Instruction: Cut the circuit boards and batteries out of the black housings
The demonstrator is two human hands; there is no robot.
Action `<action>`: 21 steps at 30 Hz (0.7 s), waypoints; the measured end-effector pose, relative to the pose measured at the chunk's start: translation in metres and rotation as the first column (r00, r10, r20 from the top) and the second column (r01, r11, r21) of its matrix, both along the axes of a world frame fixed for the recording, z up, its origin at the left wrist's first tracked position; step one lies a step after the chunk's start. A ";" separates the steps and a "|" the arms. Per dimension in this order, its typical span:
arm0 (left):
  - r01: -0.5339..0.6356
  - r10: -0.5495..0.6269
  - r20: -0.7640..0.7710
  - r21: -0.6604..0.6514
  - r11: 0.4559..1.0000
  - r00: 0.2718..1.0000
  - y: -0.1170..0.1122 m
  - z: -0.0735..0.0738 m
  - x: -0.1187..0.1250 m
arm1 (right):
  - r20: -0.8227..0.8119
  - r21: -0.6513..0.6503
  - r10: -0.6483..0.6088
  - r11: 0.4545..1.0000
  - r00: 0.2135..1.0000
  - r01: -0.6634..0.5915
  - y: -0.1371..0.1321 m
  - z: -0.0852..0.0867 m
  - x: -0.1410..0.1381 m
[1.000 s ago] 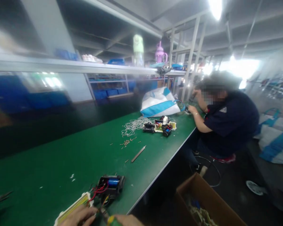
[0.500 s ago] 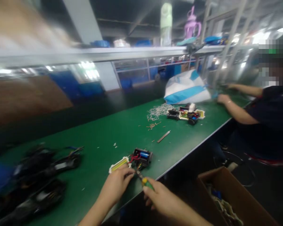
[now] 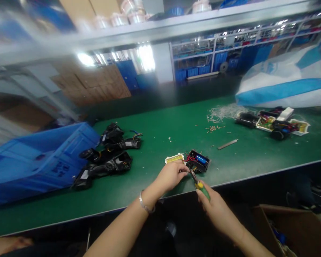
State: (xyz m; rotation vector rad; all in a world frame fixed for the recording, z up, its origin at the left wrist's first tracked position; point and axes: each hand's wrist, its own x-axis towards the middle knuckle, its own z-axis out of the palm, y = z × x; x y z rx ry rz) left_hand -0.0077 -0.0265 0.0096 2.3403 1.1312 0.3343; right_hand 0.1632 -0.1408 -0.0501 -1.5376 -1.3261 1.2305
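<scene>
The right hand (image 3: 215, 203) is wrapped around green-and-yellow-handled metal pliers (image 3: 203, 190), their tips just beside the left hand (image 3: 171, 175), whose grip I cannot tell. The left hand partly covers a white-rimmed yellow rectangular panel (image 3: 174, 158). Just right, on the green counter (image 3: 155, 150), sits an open black plastic housing (image 3: 198, 164) holding a blue cylinder (image 3: 202, 159), near red wires (image 3: 190, 157).

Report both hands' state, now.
Left hand: fingers bent at the white-rimmed yellow rectangular panel; whether gripping cannot be told.
Right hand: closed around green-and-yellow-handled metal pliers.
</scene>
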 end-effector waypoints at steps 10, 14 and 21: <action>-0.041 0.065 0.145 -0.163 0.986 0.987 0.001 -0.004 -0.008 | 0.113 0.134 0.022 0.990 0.993 -0.038 -0.003 -0.010 -0.001; -0.092 0.131 0.198 -0.194 0.977 0.971 0.002 0.003 -0.020 | 0.086 0.087 0.080 0.992 0.993 -0.087 -0.012 -0.009 0.003; -0.273 0.261 0.117 0.102 0.957 0.958 0.003 0.000 -0.044 | 0.506 0.428 -0.239 0.904 0.829 -0.001 0.005 0.002 0.085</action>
